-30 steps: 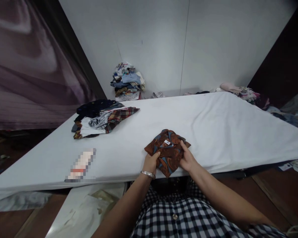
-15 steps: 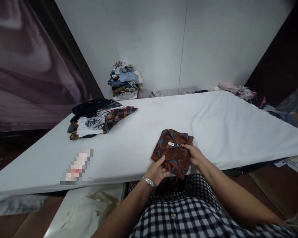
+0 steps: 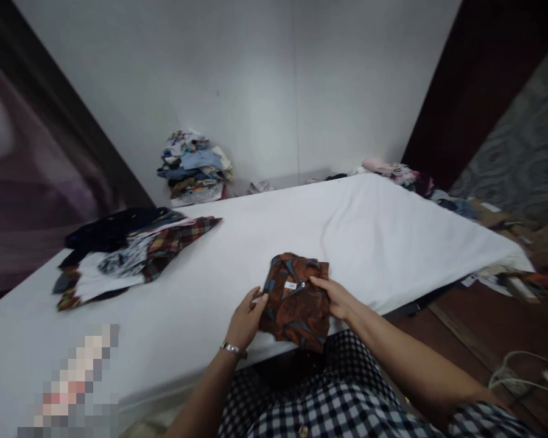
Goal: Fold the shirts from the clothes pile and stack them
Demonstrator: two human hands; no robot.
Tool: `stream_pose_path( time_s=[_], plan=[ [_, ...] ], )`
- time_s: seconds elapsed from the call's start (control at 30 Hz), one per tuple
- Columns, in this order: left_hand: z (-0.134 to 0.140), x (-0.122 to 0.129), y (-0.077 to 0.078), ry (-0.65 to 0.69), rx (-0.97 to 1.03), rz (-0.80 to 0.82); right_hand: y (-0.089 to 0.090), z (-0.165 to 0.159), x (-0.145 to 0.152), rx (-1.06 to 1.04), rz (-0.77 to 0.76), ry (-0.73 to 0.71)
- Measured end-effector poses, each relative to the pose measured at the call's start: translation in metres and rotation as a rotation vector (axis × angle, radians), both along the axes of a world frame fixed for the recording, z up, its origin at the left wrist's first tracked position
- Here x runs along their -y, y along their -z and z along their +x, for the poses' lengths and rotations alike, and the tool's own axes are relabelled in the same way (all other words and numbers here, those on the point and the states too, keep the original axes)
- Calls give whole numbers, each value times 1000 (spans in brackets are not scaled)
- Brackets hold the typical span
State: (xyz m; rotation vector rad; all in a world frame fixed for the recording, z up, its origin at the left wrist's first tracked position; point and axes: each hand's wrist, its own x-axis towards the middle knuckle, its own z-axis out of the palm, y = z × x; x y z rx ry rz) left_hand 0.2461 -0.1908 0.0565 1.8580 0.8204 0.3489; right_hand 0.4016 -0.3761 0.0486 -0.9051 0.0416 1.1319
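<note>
A folded brown patterned shirt [image 3: 296, 311] with blue-grey patches lies at the table's near edge, a small white label at its collar. My right hand [image 3: 338, 298] pinches its right side, thumb on top by the collar and the other fingers hidden beneath. At the opposite side, my left hand [image 3: 245, 319] holds the left edge between thumb and curled fingers. The shirt's lower part hangs slightly over the edge of the white-covered table [image 3: 228, 267].
A heap of clothes [image 3: 132, 243], with navy, white and plaid pieces, lies on the table's left. A pixelated patch [image 3: 73, 383] covers something at the front left. Behind the table rises a tall clothes stack [image 3: 196, 167]; more garments [image 3: 393, 170] lie beyond the back right edge.
My left hand has shifted from the shirt's bottom edge up to its left side. My right hand keeps hold of the right side. The view has swung to the right.
</note>
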Motion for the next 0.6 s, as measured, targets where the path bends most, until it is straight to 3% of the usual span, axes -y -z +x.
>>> stream_pose_path(
  time_s=[0.1,0.23,0.4,0.5,0.6],
  plan=[
    [13,8,-3,87,36,-26,2,4,-9,-18,-30,-14],
    [14,7,-3,50,61,-79,3,9,-14,-57,-87,-47],
    [13,-1,-9,29,39,-87,-3,19,-4,-54,15,15],
    [14,1,-6,64,-12,19,-12,36,9,-49,67,85],
    [15,5,7,127,-41,150,-23,65,24,-24,99,212]
  ],
)
